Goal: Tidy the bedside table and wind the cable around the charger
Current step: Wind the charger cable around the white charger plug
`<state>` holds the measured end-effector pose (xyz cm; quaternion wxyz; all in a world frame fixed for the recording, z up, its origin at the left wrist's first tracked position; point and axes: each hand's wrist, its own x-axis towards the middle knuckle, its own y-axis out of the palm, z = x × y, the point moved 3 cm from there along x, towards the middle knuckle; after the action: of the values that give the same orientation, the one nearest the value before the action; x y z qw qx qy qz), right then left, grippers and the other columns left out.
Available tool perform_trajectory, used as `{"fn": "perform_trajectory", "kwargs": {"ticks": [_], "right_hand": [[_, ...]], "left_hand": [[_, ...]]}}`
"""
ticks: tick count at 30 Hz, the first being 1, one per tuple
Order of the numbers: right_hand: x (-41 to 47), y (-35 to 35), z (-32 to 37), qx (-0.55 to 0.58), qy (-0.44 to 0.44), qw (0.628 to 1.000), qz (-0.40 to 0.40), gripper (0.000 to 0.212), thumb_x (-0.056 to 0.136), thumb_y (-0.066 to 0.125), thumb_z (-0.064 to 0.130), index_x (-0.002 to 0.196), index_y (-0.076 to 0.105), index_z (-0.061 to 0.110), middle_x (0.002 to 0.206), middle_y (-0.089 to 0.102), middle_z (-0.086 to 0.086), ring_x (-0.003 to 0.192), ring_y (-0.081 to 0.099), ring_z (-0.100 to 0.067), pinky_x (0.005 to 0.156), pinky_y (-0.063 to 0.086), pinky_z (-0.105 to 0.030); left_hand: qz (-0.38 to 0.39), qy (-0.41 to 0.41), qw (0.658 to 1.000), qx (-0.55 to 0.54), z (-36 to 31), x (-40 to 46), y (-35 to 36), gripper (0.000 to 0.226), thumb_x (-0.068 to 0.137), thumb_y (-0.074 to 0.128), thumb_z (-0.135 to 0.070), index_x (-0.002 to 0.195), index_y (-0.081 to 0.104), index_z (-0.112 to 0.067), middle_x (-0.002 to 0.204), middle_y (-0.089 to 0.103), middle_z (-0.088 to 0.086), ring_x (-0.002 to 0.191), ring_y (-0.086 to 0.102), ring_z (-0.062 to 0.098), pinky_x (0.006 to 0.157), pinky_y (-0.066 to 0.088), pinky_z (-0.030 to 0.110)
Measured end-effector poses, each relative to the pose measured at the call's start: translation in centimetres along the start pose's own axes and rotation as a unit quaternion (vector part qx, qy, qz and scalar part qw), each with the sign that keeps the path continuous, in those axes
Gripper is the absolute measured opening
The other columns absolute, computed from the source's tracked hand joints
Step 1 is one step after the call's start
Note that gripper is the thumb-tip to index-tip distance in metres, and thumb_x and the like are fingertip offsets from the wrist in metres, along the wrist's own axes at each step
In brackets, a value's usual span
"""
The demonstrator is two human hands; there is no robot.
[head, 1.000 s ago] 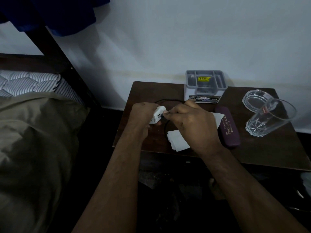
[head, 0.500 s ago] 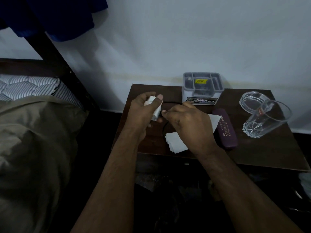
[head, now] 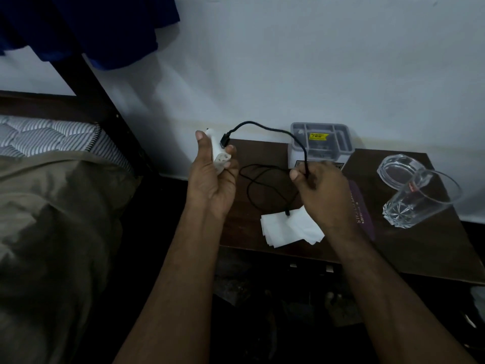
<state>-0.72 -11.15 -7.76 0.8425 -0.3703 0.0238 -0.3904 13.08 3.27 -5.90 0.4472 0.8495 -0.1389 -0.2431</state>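
Observation:
My left hand [head: 213, 177] grips a white charger [head: 218, 153] upright above the left edge of the dark wooden bedside table [head: 425, 248]. A black cable [head: 265, 128] is plugged into the charger and arcs to the right. My right hand [head: 322, 190] pinches this cable a short way along. The rest of the cable loops down over the table, and its free end lies on white paper sheets [head: 288, 229].
A grey organiser tray [head: 321, 139] stands at the back against the wall. A purple case [head: 363, 208] lies under my right wrist. A clear glass [head: 420, 200] and a glass ashtray [head: 399, 169] sit at the right. The bed [head: 52, 206] lies to the left.
Both hands have risen off the table. My left hand lifted the charger up and left, and my right hand slid along the cable and drew it out to the right.

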Motion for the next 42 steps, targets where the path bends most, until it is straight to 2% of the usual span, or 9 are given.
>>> {"fn": "perform_trajectory", "kwargs": {"ticks": [5,10,14,17,25,29,34,39,42], "right_hand": [[-0.8,1.9,-0.9,0.016,0.075,0.985,0.152,0.018,0.090,0.073,0.034,0.093,0.072,0.016,0.086,0.070,0.001,0.075,0.062,-0.009,0.062,0.041,-0.011],[-1.0,3.1,-1.1,0.044,0.104,0.980,0.166,0.007,0.092,0.070,0.026,0.090,0.072,0.020,0.078,0.071,0.004,0.078,0.071,-0.018,0.074,0.057,-0.032],[-1.1,4.6,-1.0,0.056,0.123,0.966,0.222,0.007,0.100,0.058,0.022,0.098,0.064,0.025,0.097,0.072,-0.001,0.091,0.072,-0.023,0.091,0.057,-0.049],[-1.3,5.6,-0.6,0.051,0.103,0.961,0.250,0.009,0.102,0.055,0.021,0.101,0.061,0.026,0.103,0.069,0.001,0.098,0.069,-0.023,0.094,0.055,-0.049],[-0.5,5.5,2.6,0.105,-0.025,0.990,0.092,0.007,0.100,0.060,0.023,0.101,0.067,0.023,0.094,0.071,0.006,0.089,0.064,-0.009,0.074,0.043,-0.009],[-1.2,4.7,5.0,0.170,-0.090,0.981,0.032,0.012,0.101,0.058,0.018,0.109,0.067,0.018,0.102,0.072,0.004,0.101,0.066,-0.008,0.086,0.049,-0.017],[-3.9,1.5,7.6,0.187,-0.160,0.969,-0.004,0.012,0.103,0.056,0.024,0.108,0.066,0.023,0.101,0.071,0.009,0.101,0.066,-0.005,0.085,0.051,-0.019],[-10.0,-2.2,8.7,0.177,-0.147,0.972,-0.050,0.014,0.105,0.053,0.032,0.111,0.065,0.027,0.099,0.069,0.017,0.098,0.066,-0.001,0.082,0.048,-0.015],[-13.9,-4.0,9.0,0.166,-0.142,0.974,-0.064,0.019,0.106,0.050,0.033,0.120,0.062,0.026,0.111,0.068,0.020,0.109,0.064,0.000,0.089,0.046,-0.013]], "left_hand": [[-0.017,0.000,1.000,0.014,0.1,-0.2,0.1,0.029,0.098,0.060,-0.037,0.110,0.057,-0.010,0.095,0.054,0.010,0.059,0.062,0.011,0.045,0.049,0.017],[-0.041,0.009,0.997,0.063,0.0,-0.1,-0.4,0.025,0.097,0.061,-0.039,0.102,0.061,-0.015,0.095,0.061,0.008,0.066,0.068,0.012,0.049,0.050,0.020],[-0.044,0.007,0.995,0.085,0.1,0.0,-0.5,0.024,0.097,0.060,-0.039,0.101,0.060,-0.015,0.093,0.062,0.007,0.064,0.068,0.012,0.048,0.049,0.018],[-0.048,0.005,0.994,0.095,0.1,0.0,-0.7,0.024,0.098,0.059,-0.039,0.101,0.060,-0.016,0.092,0.063,0.007,0.063,0.068,0.011,0.047,0.048,0.018],[-0.017,0.005,0.993,0.121,-1.4,-0.3,-0.9,0.045,0.098,0.046,-0.059,0.106,0.060,-0.017,0.080,0.065,0.000,0.059,0.066,0.010,0.046,0.044,0.020],[-0.014,0.032,0.987,0.154,-2.1,-1.7,-0.6,0.053,0.098,0.040,-0.065,0.107,0.060,-0.017,0.075,0.063,-0.001,0.055,0.060,0.010,0.045,0.041,0.022],[-0.013,0.058,0.976,0.209,-3.0,-6.7,-0.8,0.060,0.097,0.038,-0.067,0.116,0.060,-0.015,0.076,0.063,0.000,0.054,0.059,0.010,0.047,0.043,0.023],[0.020,0.074,0.963,0.257,-2.9,-13.2,-0.5,0.054,0.097,0.035,-0.064,0.099,0.059,-0.016,0.071,0.065,-0.004,0.051,0.060,0.008,0.042,0.041,0.019],[0.067,0.058,0.965,0.249,-1.9,-17.1,-0.3,0.057,0.085,0.041,-0.070,0.097,0.059,-0.018,0.073,0.065,-0.005,0.052,0.059,0.007,0.042,0.040,0.019]]}}
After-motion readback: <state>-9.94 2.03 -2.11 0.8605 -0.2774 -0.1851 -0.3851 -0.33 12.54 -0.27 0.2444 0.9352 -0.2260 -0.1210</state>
